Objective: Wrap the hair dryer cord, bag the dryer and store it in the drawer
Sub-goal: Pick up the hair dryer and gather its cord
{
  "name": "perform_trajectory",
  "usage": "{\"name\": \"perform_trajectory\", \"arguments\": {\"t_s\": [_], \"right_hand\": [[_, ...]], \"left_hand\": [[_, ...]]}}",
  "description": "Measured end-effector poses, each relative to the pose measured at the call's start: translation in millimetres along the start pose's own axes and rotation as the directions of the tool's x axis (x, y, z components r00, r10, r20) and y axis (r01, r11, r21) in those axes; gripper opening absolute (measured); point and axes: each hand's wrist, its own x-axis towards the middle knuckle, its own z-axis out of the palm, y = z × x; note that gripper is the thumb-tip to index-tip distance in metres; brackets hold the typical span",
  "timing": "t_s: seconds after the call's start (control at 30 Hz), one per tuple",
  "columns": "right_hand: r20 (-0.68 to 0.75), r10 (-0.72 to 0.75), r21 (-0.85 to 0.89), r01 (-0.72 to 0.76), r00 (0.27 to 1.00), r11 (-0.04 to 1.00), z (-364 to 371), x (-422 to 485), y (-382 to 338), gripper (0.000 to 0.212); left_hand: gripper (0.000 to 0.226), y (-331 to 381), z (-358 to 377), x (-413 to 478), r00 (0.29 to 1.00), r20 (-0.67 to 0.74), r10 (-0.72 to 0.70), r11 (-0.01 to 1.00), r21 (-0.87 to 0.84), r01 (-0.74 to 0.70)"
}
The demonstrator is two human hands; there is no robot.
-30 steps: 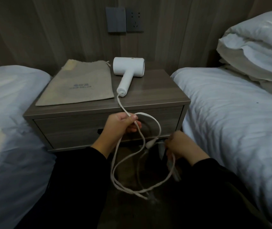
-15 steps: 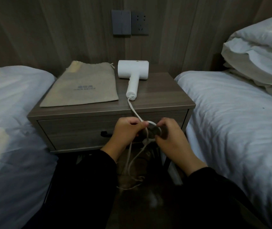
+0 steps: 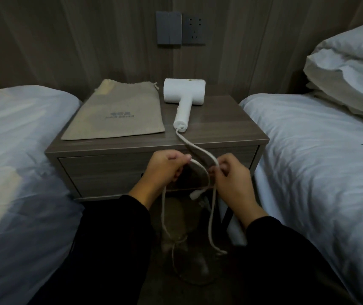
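Both hands—left hand (image 3: 165, 167), right hand (image 3: 231, 177)—were pinched shut on the cord (image 3: 200, 150), limp and light-looking; beyond them the hair dryer (image 3: 184, 93) lay on the tabletop (image 3: 220, 124)—best gripped by its handle.

A: Where is there room to reach on the tabletop (image 3: 231, 126)?

B: The right part is bare wood. The bag (image 3: 119, 115) lies flat over the left part, and the hair dryer (image 3: 184, 95) lies just beside it, head toward the wall.

A: And the drawer (image 3: 110, 172)?

B: Its front is partly blocked. The left hand (image 3: 165, 170) and right hand (image 3: 231, 179) both pinch the cord (image 3: 200, 150) right before it, and loops hang to the floor (image 3: 187, 260).

A: The sides?

B: A bed (image 3: 22, 172) flanks the left, another bed (image 3: 319, 161) the right; only a narrow aisle lies between.
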Motion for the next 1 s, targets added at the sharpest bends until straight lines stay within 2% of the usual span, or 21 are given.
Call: {"name": "perform_trajectory", "arguments": {"t_s": [0.07,0.17,0.3,0.37,0.47,0.53,0.6,0.67,0.73,0.83,0.93,1.0], "right_hand": [[-0.050,0.095,0.137,-0.087,0.994,0.987,-0.4,6.3,4.0,0.028],[-0.034,0.185,0.262,-0.170,0.982,0.950,-2.1,13.3,13.5,0.033],[0.102,0.246,0.249,-0.264,0.964,0.932,-11.4,18.4,20.1,0.032],[0.103,0.231,0.196,-0.247,0.968,0.949,-13.6,16.9,15.0,0.024],[-0.013,0.073,0.211,-0.069,0.997,0.975,-17.5,10.7,-2.0,0.027],[0.058,-0.041,0.305,0.021,0.998,0.952,-22.3,5.2,-17.2,0.016],[0.279,-0.084,0.443,-0.051,0.957,0.895,-25.1,-1.6,-31.2,0.014],[0.408,-0.112,0.422,-0.078,0.906,0.903,-23.1,-8.8,-38.7,0.016],[0.333,-0.104,0.451,-0.061,0.937,0.891,-18.9,-11.3,-39.9,0.023],[0.206,-0.034,0.693,-0.121,0.978,0.710,-19.9,-9.2,-39.0,0.027],[0.154,0.099,0.849,-0.183,0.983,0.496,-32.8,-1.1,-38.5,0.031],[0.118,0.189,0.904,-0.184,0.975,0.386,-46.2,5.9,-32.7,0.032]], "left_hand": [[0.027,-0.2,-9.9,0.9,1.000,0.005,0.023,0.993,-0.116,-0.022],[0.030,3.0,-23.0,-0.8,0.998,0.063,0.020,0.936,-0.352,0.004],[0.030,5.9,-33.4,-8.5,0.996,0.076,0.036,0.857,-0.515,0.009],[0.030,8.6,-33.7,-14.0,0.997,0.068,0.037,0.837,-0.547,0.006],[0.029,14.6,-28.6,-21.9,0.995,0.073,0.066,0.832,-0.554,-0.014],[0.029,18.4,-23.0,-26.6,0.991,0.081,0.102,0.847,-0.529,-0.045],[0.027,22.0,-18.7,-30.6,0.986,0.079,0.147,0.866,-0.492,-0.089],[0.025,25.6,-18.0,-33.7,0.982,0.073,0.172,0.885,-0.449,-0.122],[0.022,26.7,-19.6,-35.8,0.978,0.095,0.184,0.908,-0.397,-0.132],[0.013,19.4,-23.3,-36.9,0.949,0.280,0.146,0.973,-0.215,-0.087],[0.013,-5.1,-30.8,-36.2,0.823,0.566,-0.049,0.999,0.027,0.041],[0.014,-29.8,-38.5,-35.6,0.744,0.643,-0.183,0.956,0.293,-0.018]]}}
